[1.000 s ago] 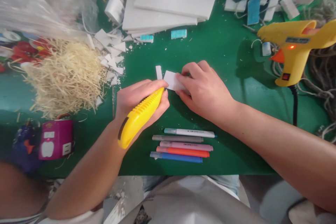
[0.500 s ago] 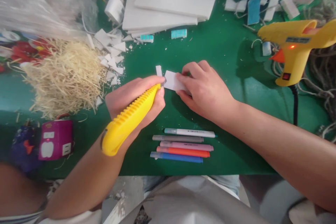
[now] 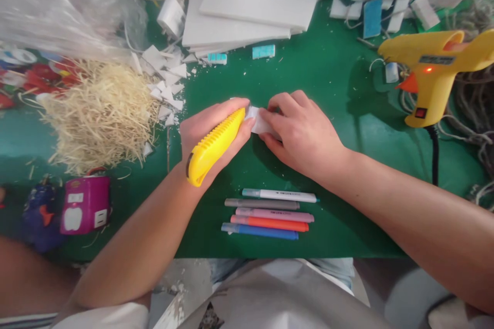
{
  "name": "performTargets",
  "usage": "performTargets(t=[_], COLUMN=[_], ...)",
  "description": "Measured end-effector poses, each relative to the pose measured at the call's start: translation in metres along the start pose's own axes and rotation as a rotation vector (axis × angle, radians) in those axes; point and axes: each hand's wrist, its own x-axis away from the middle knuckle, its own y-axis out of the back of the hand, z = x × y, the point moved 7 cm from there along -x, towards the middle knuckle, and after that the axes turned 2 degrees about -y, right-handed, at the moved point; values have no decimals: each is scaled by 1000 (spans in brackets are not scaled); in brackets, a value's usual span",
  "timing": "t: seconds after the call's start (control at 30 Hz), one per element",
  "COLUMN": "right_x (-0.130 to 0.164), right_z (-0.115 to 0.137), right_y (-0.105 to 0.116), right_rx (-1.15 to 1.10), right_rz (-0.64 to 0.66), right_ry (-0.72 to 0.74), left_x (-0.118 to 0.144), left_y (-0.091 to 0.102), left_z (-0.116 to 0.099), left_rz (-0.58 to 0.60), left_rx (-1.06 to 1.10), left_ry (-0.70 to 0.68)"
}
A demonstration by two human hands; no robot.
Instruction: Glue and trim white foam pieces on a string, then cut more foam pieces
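On the green desk the left hand grips a yellow utility knife while the right hand presses flat a small white foam piece, probably light, crumbly, best held by its edges.

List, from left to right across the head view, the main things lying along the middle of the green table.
Magenta box → straw pile → yellow utility knife in the left hand → white foam piece → right hand → yellow glue gun.
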Motion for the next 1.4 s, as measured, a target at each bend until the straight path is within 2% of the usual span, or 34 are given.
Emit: performTargets(t=[0.17,0.4,0.57,0.87,1.0,1.23,1.4], right_x=[-2,-4,-3,-4,-4,-2,-2], right_z=[2,4,3,3,3,2,2], right_y=[1,1,-1,0,-1,0,0], right_rx=[25,26,17,6,13,-17,-22], right_rz=[35,46,34,45,60,13,25], right_ry=[-23,-39,-35,-37,-52,-35,-39], left_x=[1,-4,-9,-9,-8,-5,-5], left_y=[-3,-6,-3,-3,-1,2,3], left_z=[0,-6,-13,-16,-16,-17,-19], left_rz=[22,44,52,124,136,148,137], left_rx=[-3,-58,-98,-194,-174,-143,-110], left_ry=[11,-130,-178,-96,-88,-14,-28])
